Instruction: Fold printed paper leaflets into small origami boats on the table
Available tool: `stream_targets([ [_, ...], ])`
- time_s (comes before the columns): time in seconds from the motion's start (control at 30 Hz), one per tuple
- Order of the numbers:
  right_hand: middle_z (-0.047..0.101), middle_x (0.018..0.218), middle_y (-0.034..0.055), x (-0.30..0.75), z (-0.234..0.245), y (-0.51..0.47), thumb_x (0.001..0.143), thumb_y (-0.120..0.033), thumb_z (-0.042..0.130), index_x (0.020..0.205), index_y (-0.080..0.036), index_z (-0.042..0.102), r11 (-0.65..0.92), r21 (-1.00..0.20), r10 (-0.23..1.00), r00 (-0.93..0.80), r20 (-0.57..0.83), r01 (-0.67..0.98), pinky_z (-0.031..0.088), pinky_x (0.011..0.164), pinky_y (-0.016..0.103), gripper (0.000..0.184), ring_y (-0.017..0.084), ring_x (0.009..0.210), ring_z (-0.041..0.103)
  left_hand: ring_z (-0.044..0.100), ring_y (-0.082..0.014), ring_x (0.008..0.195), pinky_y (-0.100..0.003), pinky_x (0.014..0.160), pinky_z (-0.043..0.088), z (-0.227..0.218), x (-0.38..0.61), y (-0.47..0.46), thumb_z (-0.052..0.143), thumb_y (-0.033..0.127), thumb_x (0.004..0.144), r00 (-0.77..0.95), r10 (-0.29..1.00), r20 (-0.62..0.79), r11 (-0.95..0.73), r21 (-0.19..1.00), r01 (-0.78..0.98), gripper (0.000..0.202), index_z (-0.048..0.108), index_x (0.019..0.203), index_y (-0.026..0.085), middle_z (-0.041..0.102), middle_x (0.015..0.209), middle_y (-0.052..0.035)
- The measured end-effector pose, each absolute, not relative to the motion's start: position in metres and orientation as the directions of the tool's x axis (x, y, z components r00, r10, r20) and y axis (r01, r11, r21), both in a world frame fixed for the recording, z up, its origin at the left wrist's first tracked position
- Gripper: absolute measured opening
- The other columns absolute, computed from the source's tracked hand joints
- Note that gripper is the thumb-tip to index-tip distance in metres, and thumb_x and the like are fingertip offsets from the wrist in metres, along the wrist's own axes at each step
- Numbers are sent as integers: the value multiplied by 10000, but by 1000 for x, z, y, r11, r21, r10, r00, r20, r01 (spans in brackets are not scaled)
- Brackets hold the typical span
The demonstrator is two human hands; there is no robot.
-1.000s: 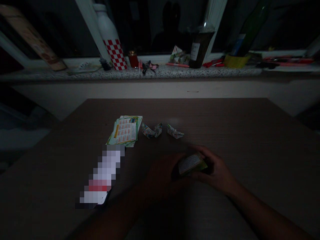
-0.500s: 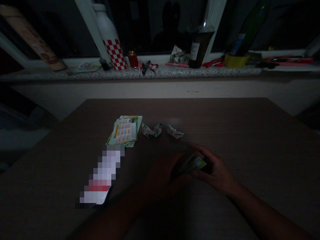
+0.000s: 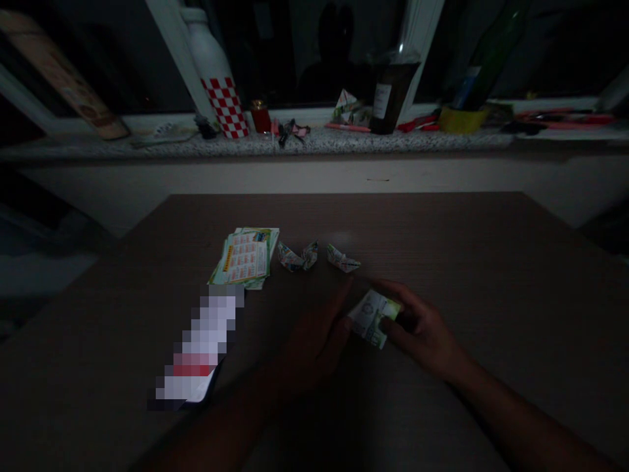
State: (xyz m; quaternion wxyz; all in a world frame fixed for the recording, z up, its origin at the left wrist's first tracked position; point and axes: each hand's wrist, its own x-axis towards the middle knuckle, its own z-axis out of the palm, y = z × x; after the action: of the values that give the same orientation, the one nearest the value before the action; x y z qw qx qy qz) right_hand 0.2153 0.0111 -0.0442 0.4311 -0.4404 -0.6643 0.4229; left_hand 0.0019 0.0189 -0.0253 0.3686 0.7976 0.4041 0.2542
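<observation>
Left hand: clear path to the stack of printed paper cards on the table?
Probably yes. The left hand lies just near and right of the stack of printed paper cards, with bare wooden table between. It touches the small folded paper piece, which the right hand pinches.

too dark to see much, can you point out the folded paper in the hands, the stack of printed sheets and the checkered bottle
folded paper [image 3: 373,318]: head view, middle of its pale printed face.
stack of printed sheets [image 3: 244,257]: head view, centre of the top sheet.
checkered bottle [image 3: 222,101]: head view, on the red and white checks.
</observation>
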Motion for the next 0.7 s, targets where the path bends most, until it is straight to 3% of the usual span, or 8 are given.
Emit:
stream_targets([
  [0.1,666,1035,54,215,-44,12,813,-116,533,1198,-229,512,235,-946,954,-241,181,222,531,739,284,402,177,866,656,519,-232,1211,-425,1002,439,-27,2,21,339,271,965,542,828,143,-424,793,437,586,68,1484,261,524,1359,-78],
  [0.17,678,966,35,216,-44,12,792,-93,525,1157,-231,538,224,-942,958,-235,166,249,528,684,268,390,165,792,653,487,-215,1246,-412,1037,411,-28,1,23,364,225,952,563,800,209,-491,767,413,598,85,1480,271,488,1393,-65],
  [0.37,689,899,37,218,-42,14,741,-102,511,1101,-197,586,262,-894,951,-253,175,364,510,643,281,380,176,740,638,273,-230,1382,-427,1089,330,-27,-4,28,419,39,834,680,669,300,-695,575,431,563,421,1354,255,224,1532,-69],
  [0.57,691,804,21,218,-39,13,746,-116,491,1055,-197,628,243,-854,946,-307,104,460,483,551,268,348,158,621,615,221,-252,1398,-480,1090,304,-19,-11,33,450,6,780,744,599,296,-774,452,443,514,540,1231,235,238,1524,-82],
  [0.7,694,901,44,218,-38,15,727,-102,502,1051,-201,640,311,-798,931,-335,146,516,500,652,310,365,185,740,637,220,-252,1394,-459,1091,306,-19,-12,36,481,51,808,747,601,286,-784,394,480,372,625,1109,215,288,1503,-87],
])
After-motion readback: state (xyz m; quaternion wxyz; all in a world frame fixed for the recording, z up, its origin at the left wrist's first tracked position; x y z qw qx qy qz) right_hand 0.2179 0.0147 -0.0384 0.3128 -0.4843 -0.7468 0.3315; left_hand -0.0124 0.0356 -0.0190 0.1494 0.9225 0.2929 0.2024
